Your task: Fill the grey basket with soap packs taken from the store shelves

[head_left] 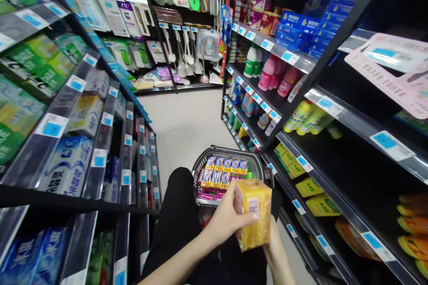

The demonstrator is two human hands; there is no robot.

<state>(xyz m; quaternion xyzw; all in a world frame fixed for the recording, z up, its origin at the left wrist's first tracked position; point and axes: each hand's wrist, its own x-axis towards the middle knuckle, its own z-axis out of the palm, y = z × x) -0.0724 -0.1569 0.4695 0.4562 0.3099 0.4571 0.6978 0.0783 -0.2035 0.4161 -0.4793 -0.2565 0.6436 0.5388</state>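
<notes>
So, a yellow pack [253,213] is held in both hands low in the view, around the 5 o'clock spot from the middle of the picture. The left hand [227,218] is wrapped on the pack's 9 o'clock side, with the thumb laid across the front face and the fingers pressed along the left edge, so that grip is pinching the pack itself. The right hand [276,249] is tucked under and behind the pack at about its 5 o'clock; it's mostly hidden by the pack, but the pack's lower right corner looks cupped by it. The pack is held upright, slightly tilted, its white label seen on the front.

Just above the pack, at its 11 o'clock, a dark shopping basket [200,170] is seen on the floor, loaded with rows of blue and yellow packets [224,171] and pink ones beneath. The pack is held over the basket's near rim, apart from the goods inside. Shelves [334,142] of bottles and yellow boxes run off toward 3 o'clock.
</notes>
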